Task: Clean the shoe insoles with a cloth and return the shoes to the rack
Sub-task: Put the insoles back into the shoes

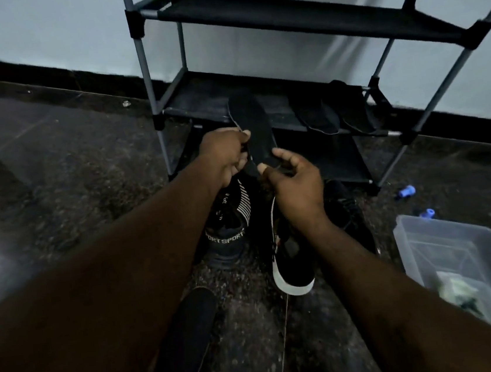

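Observation:
A black insole [250, 121] stands upright in front of the shoe rack [305, 23]. My left hand [224, 156] pinches its left edge near the lower end. My right hand [294, 184] is beside the insole's heel end, thumb and fingers curled toward it, and seems to hold a black shoe with a white sole [292, 269] under the palm. A dark sneaker with "SPORT" lettering [230, 224] sits on the floor below my left hand. Two more black insoles [332, 111] lie on the rack's low shelf. No cloth is visible.
A clear plastic bin [448, 257] with some contents stands on the floor at the right. Two small blue objects [405, 191] lie near it. Another dark insole-like piece [190, 329] lies on the floor between my arms. The wall is behind the rack.

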`<state>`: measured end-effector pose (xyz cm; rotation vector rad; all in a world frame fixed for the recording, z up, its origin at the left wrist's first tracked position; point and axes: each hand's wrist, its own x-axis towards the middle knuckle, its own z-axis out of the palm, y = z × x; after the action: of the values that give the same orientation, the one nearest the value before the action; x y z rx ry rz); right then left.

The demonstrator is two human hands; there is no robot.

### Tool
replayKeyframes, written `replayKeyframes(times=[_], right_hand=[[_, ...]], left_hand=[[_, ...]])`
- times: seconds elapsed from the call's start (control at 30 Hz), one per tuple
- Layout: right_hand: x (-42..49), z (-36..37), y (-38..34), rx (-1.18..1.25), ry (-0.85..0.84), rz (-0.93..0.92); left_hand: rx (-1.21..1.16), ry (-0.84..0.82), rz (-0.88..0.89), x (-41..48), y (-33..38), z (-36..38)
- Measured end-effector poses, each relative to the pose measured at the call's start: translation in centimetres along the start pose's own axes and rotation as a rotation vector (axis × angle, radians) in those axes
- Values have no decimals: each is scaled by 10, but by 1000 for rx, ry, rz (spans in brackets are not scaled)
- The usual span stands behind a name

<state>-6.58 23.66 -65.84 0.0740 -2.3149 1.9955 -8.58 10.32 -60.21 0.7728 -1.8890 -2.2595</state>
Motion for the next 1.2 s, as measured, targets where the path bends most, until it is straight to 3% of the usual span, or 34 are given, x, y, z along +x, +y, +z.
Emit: replayKeyframes(times=[0.23,0.4,0.53,0.67,0.77,0.83,0.97,1.1,1.2], right_hand=[[67,21,-9,-250,59,-70],[98,37,-19,-337,7,-30],[95,38,-9,-315,5,0],[35,21,-13,-400,54,-77],[-33,14,-12,-359,74,-192],[-78,14,-5,-331,-2,-230],[-160,12,6,-366,-190,-80],[-229,8,13,-610,-368,163],[-281,4,23,-744,-517,207]], left_hand=[[-18,-117,34,9,-15,-6],[48,-141,119,9,-24,-17],[98,-111,117,-1,-34,-33],[185,-54,112,-24,-61,-58],[342,-21,116,-53,-75,-81],[445,-18,84,-75,-85,-96],[827,-93,-56,-121,-108,-118],[1237,-131,-108,-160,-141,-140],[1474,-185,-258,-187,-164,-149]])
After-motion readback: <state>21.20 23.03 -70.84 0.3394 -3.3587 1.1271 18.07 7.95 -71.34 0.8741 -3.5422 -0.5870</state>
